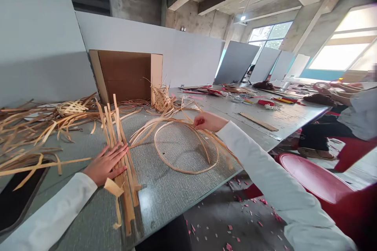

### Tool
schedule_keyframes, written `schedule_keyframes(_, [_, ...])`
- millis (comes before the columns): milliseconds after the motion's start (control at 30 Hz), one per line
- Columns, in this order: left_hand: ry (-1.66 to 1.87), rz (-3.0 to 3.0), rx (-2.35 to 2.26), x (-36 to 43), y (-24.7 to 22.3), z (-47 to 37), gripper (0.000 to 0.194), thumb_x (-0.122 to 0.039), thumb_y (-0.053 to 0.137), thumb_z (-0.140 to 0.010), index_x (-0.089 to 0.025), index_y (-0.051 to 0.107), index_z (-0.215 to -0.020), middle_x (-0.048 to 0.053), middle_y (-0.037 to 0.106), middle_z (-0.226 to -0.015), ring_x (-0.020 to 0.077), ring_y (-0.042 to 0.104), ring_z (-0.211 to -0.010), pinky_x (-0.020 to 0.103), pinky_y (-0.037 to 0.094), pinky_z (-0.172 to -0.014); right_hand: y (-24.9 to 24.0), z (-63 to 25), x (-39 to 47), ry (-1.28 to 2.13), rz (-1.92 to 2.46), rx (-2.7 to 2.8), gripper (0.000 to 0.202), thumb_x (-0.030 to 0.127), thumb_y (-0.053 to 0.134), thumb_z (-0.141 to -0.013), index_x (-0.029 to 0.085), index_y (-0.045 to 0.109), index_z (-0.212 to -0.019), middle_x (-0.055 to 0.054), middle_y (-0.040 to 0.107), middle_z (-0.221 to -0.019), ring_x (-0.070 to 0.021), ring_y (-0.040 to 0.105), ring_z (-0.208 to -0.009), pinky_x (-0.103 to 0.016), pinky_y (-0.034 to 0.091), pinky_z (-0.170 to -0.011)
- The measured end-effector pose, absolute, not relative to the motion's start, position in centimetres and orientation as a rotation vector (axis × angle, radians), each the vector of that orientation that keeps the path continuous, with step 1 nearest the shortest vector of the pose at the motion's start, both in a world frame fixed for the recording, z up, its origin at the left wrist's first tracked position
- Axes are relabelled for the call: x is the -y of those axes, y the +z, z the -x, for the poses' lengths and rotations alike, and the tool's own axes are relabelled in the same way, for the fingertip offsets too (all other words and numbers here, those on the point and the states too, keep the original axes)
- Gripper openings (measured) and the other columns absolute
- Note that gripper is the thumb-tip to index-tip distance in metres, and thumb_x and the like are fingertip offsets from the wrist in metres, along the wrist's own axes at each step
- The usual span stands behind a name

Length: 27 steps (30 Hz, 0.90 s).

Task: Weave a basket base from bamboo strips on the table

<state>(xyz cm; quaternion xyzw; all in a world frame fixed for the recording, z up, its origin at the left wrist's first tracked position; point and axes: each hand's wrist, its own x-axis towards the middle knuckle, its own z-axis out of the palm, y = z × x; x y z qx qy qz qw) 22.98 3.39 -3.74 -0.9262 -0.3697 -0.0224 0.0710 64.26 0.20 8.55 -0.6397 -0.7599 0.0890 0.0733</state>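
My left hand point(107, 164) lies flat, fingers stretched out, across a row of long pale bamboo strips point(125, 188) side by side on the grey table. A short curled strip point(114, 187) sits by its thumb. Over the table's middle, my right hand point(206, 121) is closed in a pinch on a thin bamboo strip among the curved lengths beneath it; exactly how many strips are in the fingers is hidden. A large round loop of thin strip point(176, 170) rests on the table just in front of that hand.
Loose strips point(53, 121) heap at the left, near a woven piece point(165, 100) and an open cardboard box point(126, 74). Right of the table's edge stand a red stool point(315, 176) and, farther off, a seated person point(359, 106). Pink scraps litter the floor.
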Motion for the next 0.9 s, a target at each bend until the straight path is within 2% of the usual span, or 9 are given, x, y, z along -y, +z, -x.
schedule_keyframes(133, [-0.026,2.925,1.077,-3.4,-3.3,-23.0,0.064,-0.051,0.03,-0.089,-0.011,0.024,-0.139,0.007,0.019,-0.145,0.0209,0.018,-0.133,0.035,0.015,-0.109,7.6,-61.4,-1.0,0.62,1.606,2.109,0.011,0.022,0.058,-0.069,0.012,0.063,-0.071,-0.001,0.059,-0.065,-0.0107,0.051,-0.06,-0.023,0.042,-0.058])
schedule_keyframes(200, [-0.075,2.958,1.056,-3.4,-3.3,-23.0,0.062,-0.051,0.03,-0.09,-0.016,0.021,-0.14,0.006,0.02,-0.145,0.0208,0.019,-0.133,0.035,0.016,-0.109,6.1,-58.1,-1.8,0.794,1.576,2.072,0.012,0.021,0.055,-0.07,0.012,0.063,-0.071,0.001,0.056,-0.06,-0.0097,0.05,-0.056,-0.022,0.042,-0.053])
schedule_keyframes(300, [-0.129,2.972,1.007,-3.3,-3.4,-22.8,0.056,-0.05,0.03,-0.091,-0.024,0.022,-0.14,0.003,0.022,-0.145,0.0221,0.021,-0.132,0.038,0.017,-0.108,3.3,-52.7,-2.5,0.882,1.53,2.151,0.012,0.019,0.055,-0.07,0.011,0.065,-0.071,0.002,0.055,-0.056,-0.009,0.051,-0.053,-0.02,0.041,-0.05])
schedule_keyframes(433, [-0.091,2.963,1.038,-2.9,-3.3,-22.9,0.051,-0.05,0.03,-0.091,-0.03,0.028,-0.137,0.003,0.02,-0.146,0.0251,0.021,-0.132,0.045,0.019,-0.107,0.4,-48.7,-2.7,0.778,1.545,2.223,0.014,0.02,0.056,-0.071,0.012,0.067,-0.07,0.001,0.056,-0.056,-0.0086,0.049,-0.053,-0.019,0.036,-0.052])
schedule_keyframes(567, [-0.065,2.95,1.066,-2.7,-3.3,-23.0,0.051,-0.05,0.032,-0.091,-0.03,0.027,-0.138,0.005,0.021,-0.146,0.0256,0.019,-0.133,0.046,0.022,-0.106,-0.5,-48.4,-2.3,0.596,1.588,2.255,0.014,0.019,0.056,-0.07,0.015,0.069,-0.071,-0.001,0.061,-0.062,-0.0111,0.051,-0.059,-0.021,0.032,-0.056])
schedule_keyframes(633, [-0.051,2.948,1.051,-2.8,-3.3,-23.0,0.053,-0.049,0.032,-0.09,-0.029,0.026,-0.138,0.006,0.018,-0.146,0.0266,0.017,-0.133,0.047,0.021,-0.106,-0.6,-48.6,-2.1,0.544,1.587,2.261,0.02,0.017,0.054,-0.07,0.018,0.07,-0.083,-0.001,0.063,-0.066,-0.0123,0.053,-0.063,-0.021,0.032,-0.058])
schedule_keyframes(733, [-0.029,2.954,1.032,-2.9,-3.4,-22.9,0.053,-0.049,0.031,-0.091,-0.03,0.023,-0.139,0.003,0.015,-0.147,0.0275,0.013,-0.134,0.049,0.018,-0.106,-0.7,-48.7,-1.9,0.491,1.553,2.274,0.039,0.015,0.052,-0.07,0.021,0.063,-0.106,0.0,0.064,-0.071,-0.0134,0.056,-0.067,-0.021,0.033,-0.06])
schedule_keyframes(900, [-0.053,2.953,0.98,-2.9,-3.3,-22.8,0.052,-0.046,0.03,-0.092,-0.031,0.018,-0.14,0.001,0.02,-0.146,0.0258,0.017,-0.133,0.048,0.02,-0.106,-1.0,-48.4,-1.3,0.43,1.467,2.344,0.046,0.015,0.05,-0.071,0.022,0.057,-0.116,-0.001,0.065,-0.072,-0.0145,0.058,-0.068,-0.021,0.034,-0.06])
